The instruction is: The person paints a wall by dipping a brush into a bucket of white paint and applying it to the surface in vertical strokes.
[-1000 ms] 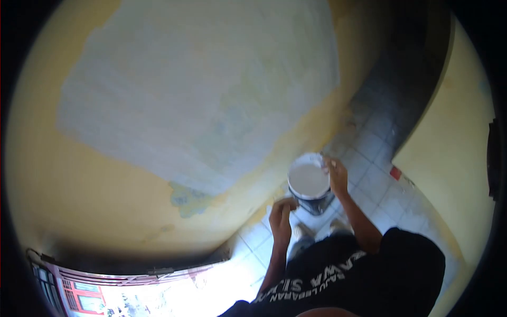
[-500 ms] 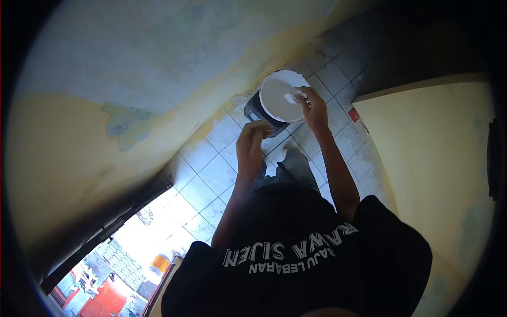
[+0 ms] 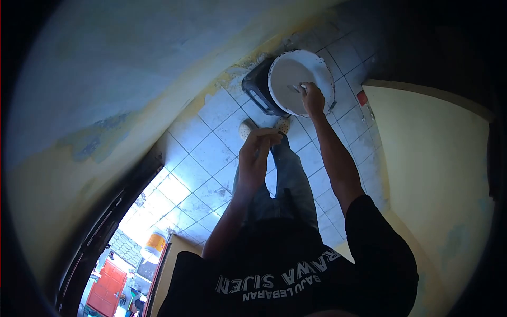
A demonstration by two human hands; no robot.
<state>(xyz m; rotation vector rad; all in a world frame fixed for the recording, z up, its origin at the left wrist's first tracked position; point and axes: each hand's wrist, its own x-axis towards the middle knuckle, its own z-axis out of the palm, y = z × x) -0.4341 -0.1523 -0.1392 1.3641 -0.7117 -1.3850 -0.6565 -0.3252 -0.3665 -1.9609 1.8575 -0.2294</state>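
My right hand (image 3: pixel 313 99) is closed around the pale handle of a putty knife (image 3: pixel 296 87), over the mouth of a white bucket (image 3: pixel 326 74). Whitish paste (image 3: pixel 288 74) fills part of the bucket, and its rim is smeared. The bucket appears to rest on a dark stool-like stand (image 3: pixel 255 91). My left hand (image 3: pixel 257 150) is raised in front of my legs, apart from the bucket, with its fingers bent and pressed together. Whatever it may hold is hidden.
A patchy, peeling wall (image 3: pixel 132 100) runs along the left. The tiled floor (image 3: pixel 203 153) lies below, with my clog-style shoes (image 3: pixel 283 124) near the bucket. A yellowish partition (image 3: pixel 428 142) stands at right. Through the lower-left doorway are an orange-and-white bucket (image 3: pixel 154 246) and a red door (image 3: pixel 108 288).
The view has shifted, so more of my legs and shoes shows. My right hand has turned with the putty knife, still over the bucket. My left hand now appears farther from the bucket.
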